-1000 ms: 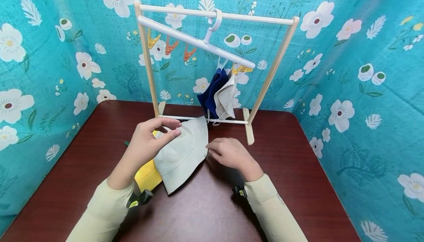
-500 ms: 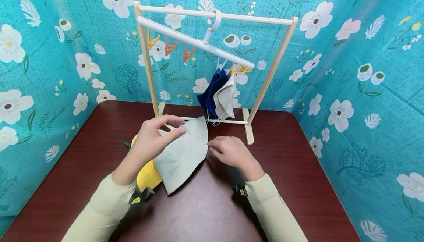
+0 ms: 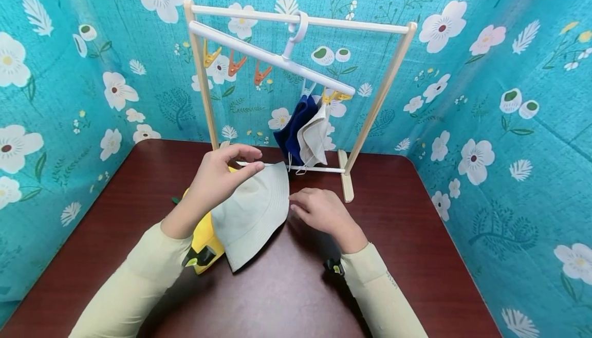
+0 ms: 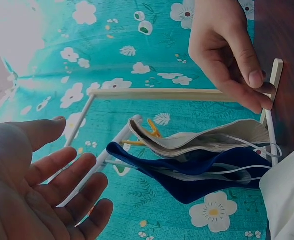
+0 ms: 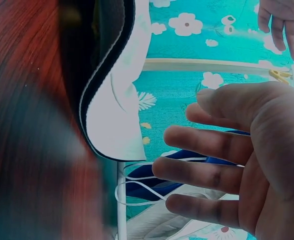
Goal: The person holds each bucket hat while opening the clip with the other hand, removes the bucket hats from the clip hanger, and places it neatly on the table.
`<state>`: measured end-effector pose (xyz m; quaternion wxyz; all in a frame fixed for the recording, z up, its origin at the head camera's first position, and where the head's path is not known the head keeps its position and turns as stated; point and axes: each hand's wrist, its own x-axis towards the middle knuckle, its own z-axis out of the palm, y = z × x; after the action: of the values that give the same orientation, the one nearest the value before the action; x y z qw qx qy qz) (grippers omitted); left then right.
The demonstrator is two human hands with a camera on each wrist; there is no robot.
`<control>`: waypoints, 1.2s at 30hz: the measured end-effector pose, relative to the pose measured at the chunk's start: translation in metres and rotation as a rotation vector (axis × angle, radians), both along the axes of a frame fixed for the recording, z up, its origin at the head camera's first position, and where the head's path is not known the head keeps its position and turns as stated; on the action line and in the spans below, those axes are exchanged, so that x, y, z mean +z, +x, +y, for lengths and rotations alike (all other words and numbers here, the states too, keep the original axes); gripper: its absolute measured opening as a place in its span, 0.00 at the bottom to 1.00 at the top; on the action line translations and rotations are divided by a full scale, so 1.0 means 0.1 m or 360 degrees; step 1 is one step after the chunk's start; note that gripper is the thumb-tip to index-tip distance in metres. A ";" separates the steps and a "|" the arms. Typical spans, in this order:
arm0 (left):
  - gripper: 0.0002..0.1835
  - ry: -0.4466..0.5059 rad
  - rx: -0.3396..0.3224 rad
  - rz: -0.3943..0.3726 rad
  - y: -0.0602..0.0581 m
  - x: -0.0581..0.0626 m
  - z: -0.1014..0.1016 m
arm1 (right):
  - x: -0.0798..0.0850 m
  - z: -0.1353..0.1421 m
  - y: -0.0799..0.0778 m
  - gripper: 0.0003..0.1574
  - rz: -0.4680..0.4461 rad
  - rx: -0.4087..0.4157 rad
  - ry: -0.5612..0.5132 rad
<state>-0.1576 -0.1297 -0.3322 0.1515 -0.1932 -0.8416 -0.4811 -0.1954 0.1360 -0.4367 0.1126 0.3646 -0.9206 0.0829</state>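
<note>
A pale grey bucket hat (image 3: pixel 252 214) lies on the dark red table, overlapping a yellow item (image 3: pixel 203 232) on its left. My left hand (image 3: pixel 215 181) hovers over the hat's left part, thumb and fingers apart, holding nothing. Close beside the right brim is my right hand (image 3: pixel 321 212); the right wrist view has its fingers loosely spread, a gap between them and the white-looking brim (image 5: pixel 114 120). On a tilted white hanger (image 3: pixel 268 58), a navy face mask (image 3: pixel 296 127) and a cream face mask (image 3: pixel 314 140) hang from clips at the lower right end.
A wooden rack (image 3: pixel 388 83) with a white top bar (image 3: pixel 356 23) carries the hanger behind the hat. Yellow and orange clips (image 3: pixel 237 63) hang from the hanger's left half. Flowered turquoise cloth (image 3: pixel 462 96) surrounds the table (image 3: pixel 407 256).
My left hand has risen and shifted slightly away and to the right above the hat. My right hand stays almost still; hat, masks and hanger look the same.
</note>
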 end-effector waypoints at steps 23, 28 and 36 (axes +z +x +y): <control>0.24 -0.0079 0.0140 0.0101 -0.41 0.36 0.40 | 0.10 0.07 0.06 0.21 0.0068 -0.0147 -0.0116; 0.24 -0.0089 0.0123 0.0112 -0.54 0.45 0.49 | 0.12 0.09 0.05 0.22 0.0072 -0.0144 -0.0145; 0.29 -0.0115 0.0181 0.0040 -0.67 0.48 0.61 | 0.11 0.09 0.04 0.22 0.0066 -0.0144 -0.0109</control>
<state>-0.2245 -0.0685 -0.2838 0.1821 -0.1563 -0.8660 -0.4386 -0.1916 0.1449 -0.4260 0.1477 0.3203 -0.9302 0.1016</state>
